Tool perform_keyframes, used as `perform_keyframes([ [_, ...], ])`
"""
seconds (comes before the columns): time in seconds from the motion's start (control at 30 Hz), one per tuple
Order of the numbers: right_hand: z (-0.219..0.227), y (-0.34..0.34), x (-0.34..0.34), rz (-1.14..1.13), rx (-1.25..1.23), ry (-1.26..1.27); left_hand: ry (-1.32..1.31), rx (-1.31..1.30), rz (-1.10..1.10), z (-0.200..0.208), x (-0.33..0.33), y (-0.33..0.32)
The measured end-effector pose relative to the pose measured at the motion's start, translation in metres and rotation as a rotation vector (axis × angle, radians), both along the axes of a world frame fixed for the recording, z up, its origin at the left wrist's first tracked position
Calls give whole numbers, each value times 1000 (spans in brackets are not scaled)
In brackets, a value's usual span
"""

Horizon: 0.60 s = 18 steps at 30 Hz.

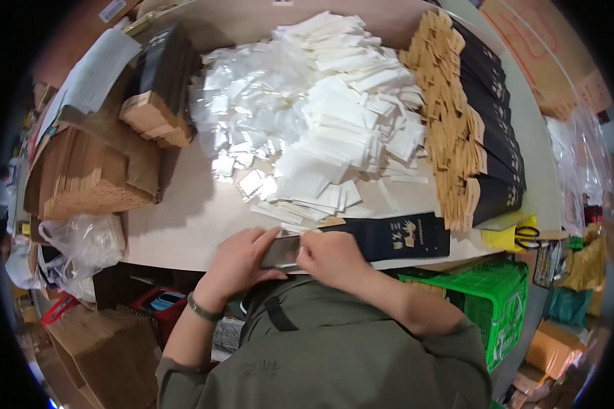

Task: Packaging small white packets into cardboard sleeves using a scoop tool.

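At the table's front edge, a flat greyish, shiny packet [281,252] spans the space between my two hands. My left hand [242,262] grips its left end, fingers along the far side and thumb along the near side. My right hand [334,259] is curled closed at its other end; what lies inside the fist is hidden. A white strip [295,229] shows by the fingertips. Just right of my right hand, a dark printed paper sleeve [426,235] lies flat, partly under the hand.
Beyond my hands is a heap of white paper packets [334,136] and clear sachets [245,88]. Dark sleeves with brown ends [498,143] line the right side. Brown bundles [92,170] stand left. Yellow item with black scissors [525,235] and a green crate [498,307] are at right.
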State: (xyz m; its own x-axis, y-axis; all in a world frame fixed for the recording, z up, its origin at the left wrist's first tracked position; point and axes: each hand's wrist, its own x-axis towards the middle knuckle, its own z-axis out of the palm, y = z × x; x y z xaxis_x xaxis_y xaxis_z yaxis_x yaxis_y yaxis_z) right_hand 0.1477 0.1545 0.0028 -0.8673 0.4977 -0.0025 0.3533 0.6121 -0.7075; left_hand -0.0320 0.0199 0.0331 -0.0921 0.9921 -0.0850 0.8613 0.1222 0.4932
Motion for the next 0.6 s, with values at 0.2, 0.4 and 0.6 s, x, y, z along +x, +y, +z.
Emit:
perform_keyframes([
  [0.2, -15, 121, 57, -415, 424, -133, 134, 315, 354, -34, -58, 51],
  [0.4, -4, 116, 65, -337, 382, -246, -28, 168, 532, -55, -72, 60],
  [0.6, 8, 83, 27, -172, 301, 173, -230, 294, 327, -29, -33, -1],
])
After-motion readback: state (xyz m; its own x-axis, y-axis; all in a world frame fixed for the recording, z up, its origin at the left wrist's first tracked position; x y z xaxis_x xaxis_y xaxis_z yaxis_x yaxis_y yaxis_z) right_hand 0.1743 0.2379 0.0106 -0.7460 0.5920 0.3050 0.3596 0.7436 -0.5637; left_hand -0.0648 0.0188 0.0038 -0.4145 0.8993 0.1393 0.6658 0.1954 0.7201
